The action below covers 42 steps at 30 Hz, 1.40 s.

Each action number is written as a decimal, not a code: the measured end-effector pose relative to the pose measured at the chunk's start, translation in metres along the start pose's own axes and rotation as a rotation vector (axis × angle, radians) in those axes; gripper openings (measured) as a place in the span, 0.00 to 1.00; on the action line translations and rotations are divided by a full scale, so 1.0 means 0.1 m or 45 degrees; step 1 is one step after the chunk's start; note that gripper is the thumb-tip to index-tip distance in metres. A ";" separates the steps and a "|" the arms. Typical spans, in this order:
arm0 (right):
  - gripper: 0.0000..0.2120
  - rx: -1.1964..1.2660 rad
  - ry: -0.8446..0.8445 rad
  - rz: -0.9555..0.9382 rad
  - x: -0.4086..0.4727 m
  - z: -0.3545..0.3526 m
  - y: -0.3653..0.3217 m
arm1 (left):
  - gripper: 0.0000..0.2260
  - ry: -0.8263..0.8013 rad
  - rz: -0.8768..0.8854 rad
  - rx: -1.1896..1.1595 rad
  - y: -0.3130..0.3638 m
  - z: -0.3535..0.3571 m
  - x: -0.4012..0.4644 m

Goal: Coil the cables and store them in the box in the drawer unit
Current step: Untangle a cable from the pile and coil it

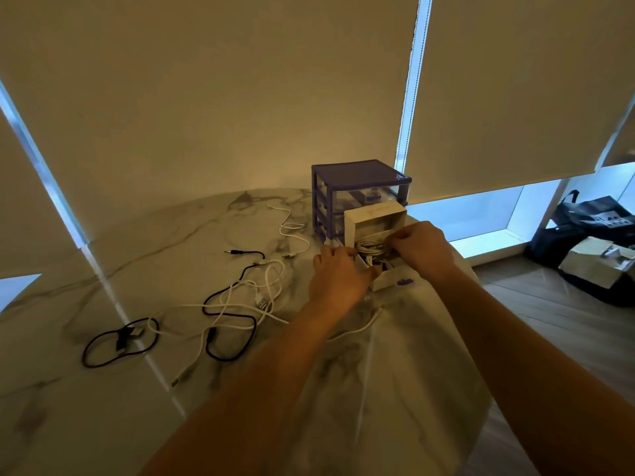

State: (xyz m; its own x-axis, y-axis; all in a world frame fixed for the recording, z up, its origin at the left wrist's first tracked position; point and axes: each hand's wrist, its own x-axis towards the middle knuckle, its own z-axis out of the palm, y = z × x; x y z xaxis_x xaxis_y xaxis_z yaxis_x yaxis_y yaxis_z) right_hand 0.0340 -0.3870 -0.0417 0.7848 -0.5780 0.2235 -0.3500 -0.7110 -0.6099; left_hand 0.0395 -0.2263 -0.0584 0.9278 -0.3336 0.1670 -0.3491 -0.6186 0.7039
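Both hands are working at the open white cardboard box (374, 231) sitting on the marble-patterned surface (171, 255) just in front of the purple-framed clear plastic drawer unit (357, 188): the left hand (338, 276) is gripping the box's near-left edge, the right hand (421, 249) is pinching the coiled white cable (372, 250) lying inside it. Loose black and white cables (237, 304) are lying tangled on the surface to the left, uncoiled.
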 end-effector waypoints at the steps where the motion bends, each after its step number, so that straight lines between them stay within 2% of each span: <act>1: 0.11 -0.070 -0.003 -0.037 -0.01 0.01 0.00 | 0.28 0.001 0.003 -0.015 0.00 0.00 0.00; 6: 0.14 -0.254 0.043 -0.212 -0.06 0.05 -0.02 | 0.25 0.009 0.001 -0.030 -0.01 0.01 0.00; 8: 0.14 -0.177 0.016 -0.325 -0.14 0.04 -0.05 | 0.24 0.007 -0.009 -0.033 -0.02 0.02 0.01; 10: 0.14 0.013 -0.105 -0.406 -0.24 0.02 -0.09 | 0.24 -0.001 -0.016 -0.043 -0.02 0.02 0.01; 12: 0.14 0.112 -0.196 -0.420 -0.31 0.00 -0.11 | 0.24 0.007 -0.021 -0.052 -0.03 0.03 0.02; 21: 0.11 0.147 -0.276 -0.340 -0.32 -0.07 -0.11 | 0.24 0.024 -0.027 -0.071 -0.04 0.04 0.04; 33: 0.12 0.062 -0.228 -0.398 -0.37 -0.08 -0.12 | 0.20 -0.017 0.037 0.019 -0.08 -0.03 0.04; 36: 0.12 0.097 -0.089 -0.367 -0.44 -0.09 -0.19 | 0.14 0.068 0.155 -0.051 -0.13 -0.19 0.05; 39: 0.08 0.171 0.099 -0.463 -0.59 -0.05 -0.36 | 0.11 0.201 0.202 -0.161 -0.19 -0.48 0.00; 42: 0.06 0.247 0.039 -0.560 -0.78 0.06 -0.60 | 0.11 0.364 0.206 -0.187 -0.33 -0.85 -0.09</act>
State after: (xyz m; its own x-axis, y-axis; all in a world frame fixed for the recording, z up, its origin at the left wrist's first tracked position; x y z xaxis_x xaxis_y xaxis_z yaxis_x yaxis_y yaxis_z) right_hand -0.0035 -0.2968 -0.0267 0.8205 -0.2531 0.5126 0.1159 -0.8044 -0.5827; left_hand 0.0540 -0.1425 -0.0246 0.8687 -0.1938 0.4558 -0.4910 -0.4585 0.7408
